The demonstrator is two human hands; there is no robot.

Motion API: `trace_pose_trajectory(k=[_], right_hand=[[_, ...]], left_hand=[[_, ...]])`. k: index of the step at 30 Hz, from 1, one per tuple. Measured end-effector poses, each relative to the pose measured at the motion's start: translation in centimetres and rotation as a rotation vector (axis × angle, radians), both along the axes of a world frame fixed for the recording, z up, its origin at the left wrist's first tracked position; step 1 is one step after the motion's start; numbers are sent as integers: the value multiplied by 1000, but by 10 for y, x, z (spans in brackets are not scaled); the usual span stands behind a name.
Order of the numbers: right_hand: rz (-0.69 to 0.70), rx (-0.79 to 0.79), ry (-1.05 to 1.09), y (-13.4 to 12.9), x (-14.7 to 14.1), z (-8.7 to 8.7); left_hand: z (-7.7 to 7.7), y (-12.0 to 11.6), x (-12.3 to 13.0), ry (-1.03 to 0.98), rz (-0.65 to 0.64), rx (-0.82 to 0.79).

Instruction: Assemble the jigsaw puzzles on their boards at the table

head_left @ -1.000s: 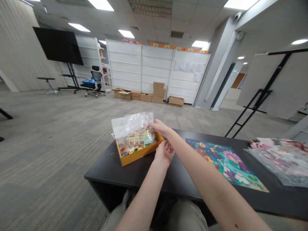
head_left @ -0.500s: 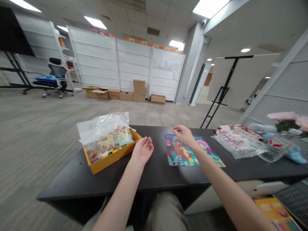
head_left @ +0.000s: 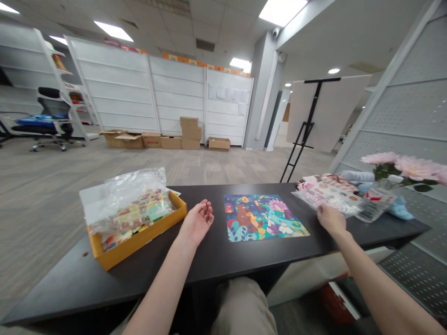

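My left hand (head_left: 199, 222) rests palm up on the dark table, fingers loosely curled and holding nothing. Just left of it stands a yellow box (head_left: 139, 239) with colourful puzzle pieces (head_left: 139, 214) and a clear plastic bag (head_left: 134, 186) in it. A colourful jungle-animal picture sheet (head_left: 261, 217) lies flat between my hands. On the right, my right hand (head_left: 331, 219) has its fingers closed at the near edge of a clear plastic packet (head_left: 337, 197) with pinkish contents. Its fingertips are partly hidden.
The black table (head_left: 213, 260) runs across in front of me. At its right end are a clear plastic bottle (head_left: 379, 197), pale blue cloth (head_left: 401, 208) and pink flowers (head_left: 414, 167). Beyond it stand an easel (head_left: 307, 125), cardboard boxes (head_left: 190, 135) and an office chair (head_left: 50, 116).
My right hand has moved right, from above the picture sheet to the plastic packet. The sheet is now uncovered. My left hand stays beside the box, and my view has turned right.
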State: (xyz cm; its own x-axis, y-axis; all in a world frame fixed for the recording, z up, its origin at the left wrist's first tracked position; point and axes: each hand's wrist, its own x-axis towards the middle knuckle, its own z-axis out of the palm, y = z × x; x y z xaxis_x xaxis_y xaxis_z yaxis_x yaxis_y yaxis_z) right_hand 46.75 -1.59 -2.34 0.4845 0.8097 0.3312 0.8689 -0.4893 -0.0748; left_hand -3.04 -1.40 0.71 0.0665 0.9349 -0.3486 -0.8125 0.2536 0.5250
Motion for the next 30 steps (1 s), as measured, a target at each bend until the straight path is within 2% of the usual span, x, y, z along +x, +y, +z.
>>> trace_pose_trajectory(k=[1, 3, 7, 9, 12, 15, 18, 21, 24, 30], right_hand=[[30, 49, -11, 0, -4, 5], [152, 248, -30, 0, -21, 21], [441, 600, 125, -6, -91, 63], [580, 706, 361, -9, -134, 80], [750, 784, 921, -8, -191, 94], [843, 687, 1386, 2, -225, 92], [844, 504, 1595, 13, -236, 77], [813, 315, 1646, 21, -235, 58], [761, 241, 1646, 23, -228, 45], [690, 198, 1664, 17, -217, 43]], left_hand=[[0, 0, 2, 11, -8, 6], [1, 1, 5, 44, -24, 25], [5, 1, 12, 98, -57, 63], [7, 0, 15, 103, -84, 79], [7, -2, 18, 168, -121, 138], [5, -3, 16, 298, -90, 222], [2, -1, 9, 369, 4, 249], [1, 0, -2, 404, 67, 262], [1, -2, -10, 539, 64, 345], [9, -16, -18, 696, 64, 550]])
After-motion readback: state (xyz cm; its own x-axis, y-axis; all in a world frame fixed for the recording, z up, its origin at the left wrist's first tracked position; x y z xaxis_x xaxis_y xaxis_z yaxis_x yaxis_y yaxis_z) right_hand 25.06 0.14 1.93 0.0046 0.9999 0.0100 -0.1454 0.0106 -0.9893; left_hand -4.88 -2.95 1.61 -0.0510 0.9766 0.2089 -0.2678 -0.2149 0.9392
